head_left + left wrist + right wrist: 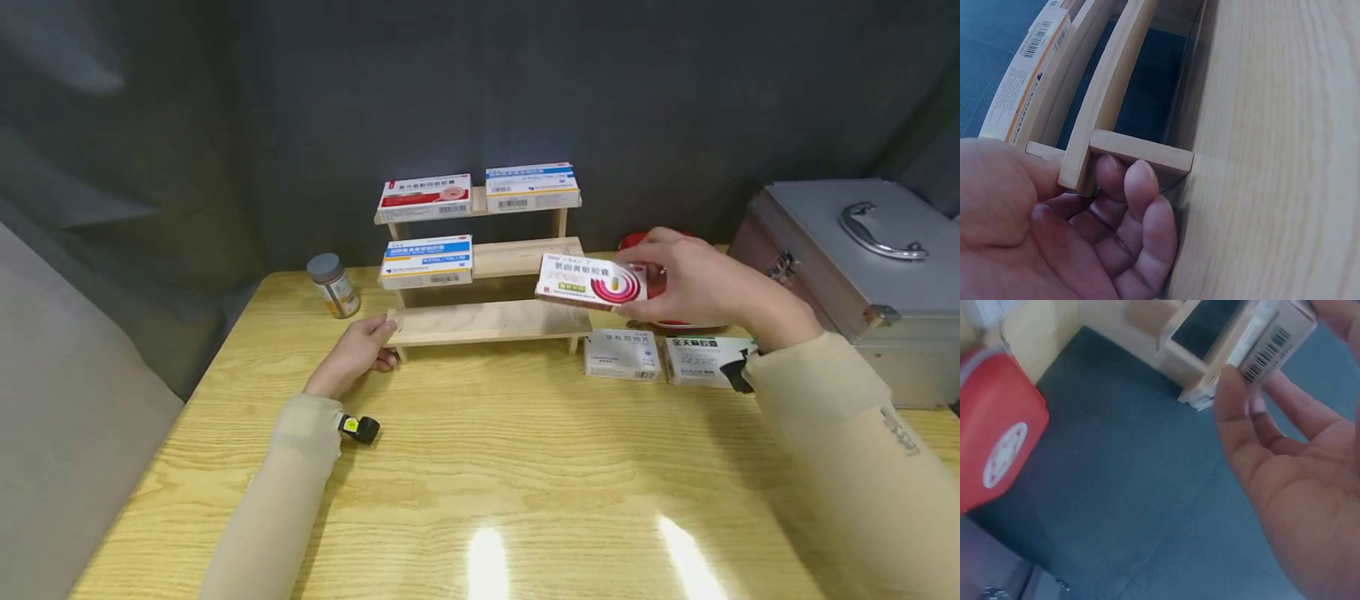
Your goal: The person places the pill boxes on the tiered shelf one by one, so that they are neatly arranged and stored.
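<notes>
My right hand (697, 279) grips a white-and-pink medicine box (572, 280) by its right end, above the right side of a three-tier wooden shelf (487, 323). In the right wrist view, thumb and fingers pinch the end of the box beside its barcode. My left hand (358, 354) holds the left end of the lowest tier; in the left wrist view its thumb lies by the board and its curled fingers (1141, 181) are beneath, against the support. A blue-and-white box (427, 262) lies on the middle tier's left. On top are a red-and-white box (425, 197) and another blue-and-white box (532, 185).
A grey-capped bottle (333, 286) stands left of the shelf. Two medicine boxes, a silver-grey box (621, 354) and a green-and-white box (705, 361), lie at its right. Behind them sit a red pouch (1004, 431) and a silver metal case (892, 242) with a handle.
</notes>
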Available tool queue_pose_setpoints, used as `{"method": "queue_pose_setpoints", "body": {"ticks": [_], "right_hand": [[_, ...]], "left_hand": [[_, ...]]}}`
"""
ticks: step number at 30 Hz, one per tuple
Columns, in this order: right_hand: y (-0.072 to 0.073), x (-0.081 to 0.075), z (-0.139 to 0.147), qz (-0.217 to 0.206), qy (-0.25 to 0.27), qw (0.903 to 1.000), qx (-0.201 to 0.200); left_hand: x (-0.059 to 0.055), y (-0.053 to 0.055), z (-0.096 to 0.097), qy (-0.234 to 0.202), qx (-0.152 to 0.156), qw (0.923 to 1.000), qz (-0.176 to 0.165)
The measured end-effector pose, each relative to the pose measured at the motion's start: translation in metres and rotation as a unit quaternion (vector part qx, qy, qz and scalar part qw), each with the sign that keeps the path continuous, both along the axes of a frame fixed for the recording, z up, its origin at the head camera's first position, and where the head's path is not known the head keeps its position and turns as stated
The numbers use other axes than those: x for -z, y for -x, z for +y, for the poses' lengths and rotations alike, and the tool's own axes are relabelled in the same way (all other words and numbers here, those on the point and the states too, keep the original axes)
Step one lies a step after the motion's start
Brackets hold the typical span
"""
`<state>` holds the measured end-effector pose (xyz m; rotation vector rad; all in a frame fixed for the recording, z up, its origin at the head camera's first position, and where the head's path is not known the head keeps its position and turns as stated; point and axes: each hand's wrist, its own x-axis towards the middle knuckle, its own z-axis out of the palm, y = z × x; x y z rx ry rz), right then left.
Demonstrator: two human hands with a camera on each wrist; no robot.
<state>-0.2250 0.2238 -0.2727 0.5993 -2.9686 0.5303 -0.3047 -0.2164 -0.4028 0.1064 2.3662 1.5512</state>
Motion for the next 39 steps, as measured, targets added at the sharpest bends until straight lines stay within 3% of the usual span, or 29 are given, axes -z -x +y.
{"method": "queue_pose_setpoints", "body": {"ticks": [6,15,24,39], "right_hand": [[0.043,-0.013,-0.001,-0.023,0.000,0.9996,0.013],[0.084,0.006,-0.007,-0.055,0.020,0.9983,0.008],[0.103,0.020,-0.019,-0.093,0.032,0.9951,0.015],[0.114,0.026,-0.026,-0.099,0.031,0.9946,0.008]], "left_hand": [[0.002,-0.001,0.000,-0.002,0.006,1.0000,-0.004],[0.003,0.000,0.002,-0.004,0.012,0.9999,-0.001],[0.003,0.001,0.003,-0.007,0.004,0.9999,-0.006],[0.001,0.002,-0.001,-0.012,-0.002,0.9999,-0.007]]}}
